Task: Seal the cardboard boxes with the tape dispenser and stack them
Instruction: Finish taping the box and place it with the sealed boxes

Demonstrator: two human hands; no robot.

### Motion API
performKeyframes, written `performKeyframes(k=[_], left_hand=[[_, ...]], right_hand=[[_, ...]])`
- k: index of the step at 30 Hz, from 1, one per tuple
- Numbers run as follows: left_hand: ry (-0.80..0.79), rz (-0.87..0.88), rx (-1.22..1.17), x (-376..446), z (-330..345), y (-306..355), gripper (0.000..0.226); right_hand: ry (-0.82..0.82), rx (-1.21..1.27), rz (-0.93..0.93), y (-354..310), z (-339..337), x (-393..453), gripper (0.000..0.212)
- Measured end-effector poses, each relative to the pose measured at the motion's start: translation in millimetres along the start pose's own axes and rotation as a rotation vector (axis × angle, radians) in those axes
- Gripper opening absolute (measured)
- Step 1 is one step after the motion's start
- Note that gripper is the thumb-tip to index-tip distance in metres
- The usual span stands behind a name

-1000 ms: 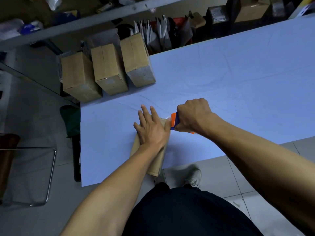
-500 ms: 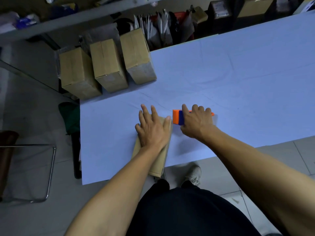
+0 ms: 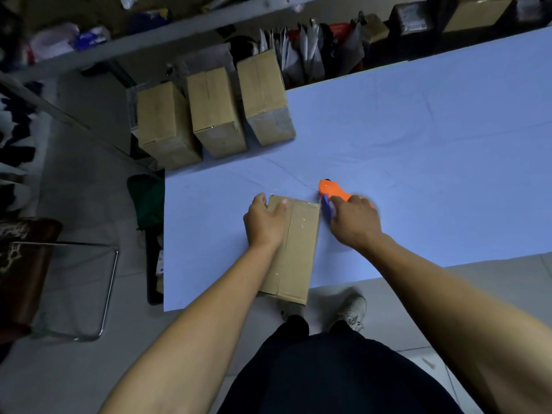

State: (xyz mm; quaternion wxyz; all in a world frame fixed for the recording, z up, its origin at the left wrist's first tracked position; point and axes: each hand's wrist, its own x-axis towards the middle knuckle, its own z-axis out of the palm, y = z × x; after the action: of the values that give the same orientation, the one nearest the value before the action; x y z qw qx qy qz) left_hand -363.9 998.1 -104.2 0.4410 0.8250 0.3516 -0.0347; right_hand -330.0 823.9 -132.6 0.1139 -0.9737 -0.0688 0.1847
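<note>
Your left hand reaches in from the lower left, forearm stretched over the near end of the cardboard box. It grips the box's far left corner: the thumb lies on the top face and the other fingers wrap down over the left side. Your right hand comes in from the lower right, forearm angled up and to the left, and lies palm down over the orange tape dispenser. Its fingers curl round the dispenser's body, which is blurred under the hand.

The box lies on the near edge of the blue-covered table, its long axis running from you toward the far side and leaning slightly to the right. The near end overhangs the table edge. A shiny strip of clear tape runs along the centre seam of the top face.

The dispenser rests on the table just beside the box's far right corner. Its orange nose points away from you and to the left, and a blue part shows next to the box edge.

Three more cardboard boxes stand side by side at the table's far left corner, well apart from your hands, their long axes running roughly the same way.
</note>
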Motion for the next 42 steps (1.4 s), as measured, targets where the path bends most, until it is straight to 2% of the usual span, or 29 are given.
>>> performKeyframes(k=[3, 6, 11, 14, 16, 19, 25, 29, 33, 38, 42], left_hand=[[0.016, -0.025, -0.114, -0.2, -0.8, -1.7, 0.023], [0.019, -0.066, -0.178, -1.2, -1.7, -3.6, 0.002], [0.018, -0.063, -0.261, -7.9, -0.7, -1.0, 0.007], [0.039, -0.048, -0.303, -12.1, -2.0, -0.2, 0.009], [0.069, -0.042, -0.334, -13.0, -6.0, 4.5, 0.003], [0.13, -0.013, -0.409, -8.1, -17.3, 20.2, 0.008], [0.22, 0.244, -0.42, 5.2, -37.8, 48.8, 0.008], [0.248, 0.286, -0.449, 7.2, -37.9, 49.2, 0.016], [0.239, 0.221, -0.573, 5.3, -33.9, 41.8, 0.02], [0.225, 0.105, -0.75, 8.3, -33.4, 39.7, 0.008], [0.292, 0.124, -0.678, 6.2, -32.2, 36.0, 0.009]], right_hand=[[0.149, 0.179, 0.001, -7.0, -8.9, -6.9, 0.024], [0.114, 0.457, 0.008, -18.6, -17.9, -11.3, 0.031], [0.142, 0.624, 0.133, -32.5, -21.4, -21.0, 0.043], [0.185, 0.713, 0.221, -37.0, -19.5, -21.2, 0.035], [0.227, 0.768, 0.222, -40.9, -24.0, -20.8, 0.032], [0.305, 0.874, 0.192, -47.4, -41.2, -19.1, 0.025], [0.412, 1.07, 0.12, -63.4, -68.6, -6.1, 0.016], [0.451, 1.122, 0.105, -66.8, -72.6, -5.0, 0.013], [0.455, 1.123, 0.095, -67.3, -68.8, -4.9, 0.012], [0.401, 1.12, 0.098, -71.4, -64.6, -2.6, 0.012], [0.408, 1.011, 0.085, -80.7, -62.4, -4.7, 0.01]])
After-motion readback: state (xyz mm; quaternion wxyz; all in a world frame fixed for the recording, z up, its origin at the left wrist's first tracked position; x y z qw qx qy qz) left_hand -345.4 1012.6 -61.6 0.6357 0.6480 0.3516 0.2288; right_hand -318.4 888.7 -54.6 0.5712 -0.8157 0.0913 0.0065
